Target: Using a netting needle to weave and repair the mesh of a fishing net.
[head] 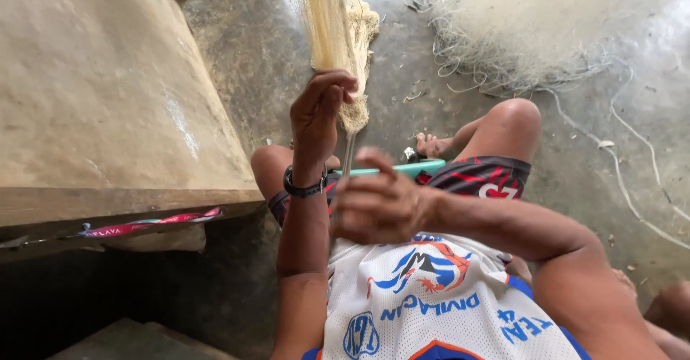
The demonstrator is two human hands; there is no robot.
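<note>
Netting (327,22) hangs in a pale bunch above the seated person's knees, pinched in the raised left hand (320,116); the right hand (381,205) is curled around a teal tool (413,167). A loosened pinch would likely drop the bunch onto the concrete floor (575,173)

Fine pale fibre netting (327,22), rough matt concrete floor (575,166), worn wooden bench (100,94)

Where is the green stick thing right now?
In the head view, the green flat tool lies across the person's lap, just beyond the right hand, right of the left hand.
</note>
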